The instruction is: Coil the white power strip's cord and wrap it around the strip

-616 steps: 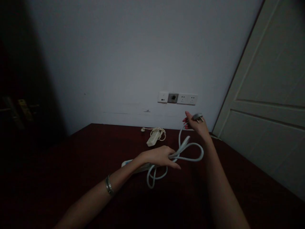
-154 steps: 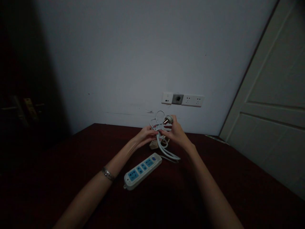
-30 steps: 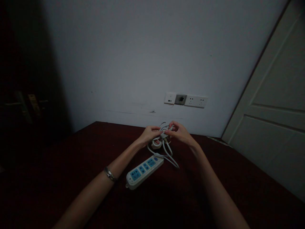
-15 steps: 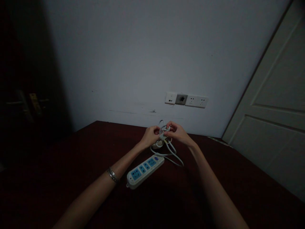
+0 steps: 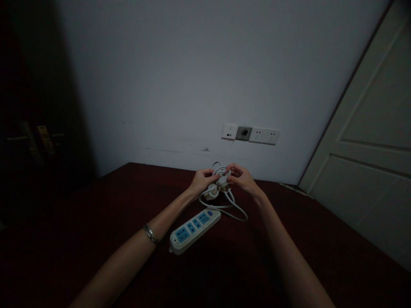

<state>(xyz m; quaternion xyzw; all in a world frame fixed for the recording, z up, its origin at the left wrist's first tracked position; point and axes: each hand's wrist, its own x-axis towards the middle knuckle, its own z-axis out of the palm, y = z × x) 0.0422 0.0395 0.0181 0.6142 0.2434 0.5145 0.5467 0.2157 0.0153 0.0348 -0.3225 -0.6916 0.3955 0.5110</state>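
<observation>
A white power strip (image 5: 195,231) with blue socket faces lies slantwise on the dark red tabletop. Beyond it, its white cord (image 5: 236,207) runs in loose loops. My left hand (image 5: 202,181) pinches the coiled part of the cord from the left, thumb and fingers closed. From the right, my right hand (image 5: 241,179) has its thumb and fingers closed on the same bundle. A small white block (image 5: 223,181), perhaps a plug, sits between the two hands at the right thumb. Below the left hand rests a pale rounded piece (image 5: 211,192), too dim to name.
Behind the tabletop (image 5: 154,184) rises a pale wall with a row of wall sockets (image 5: 263,136) and a grey socket plate (image 5: 244,133). A white panelled door (image 5: 369,149) stands at the right. Door handles (image 5: 46,139) show in the dark at the left.
Both hands stay at the cord bundle. The white block between them has turned and shows more of itself, and the cord loops have shifted slightly left.
</observation>
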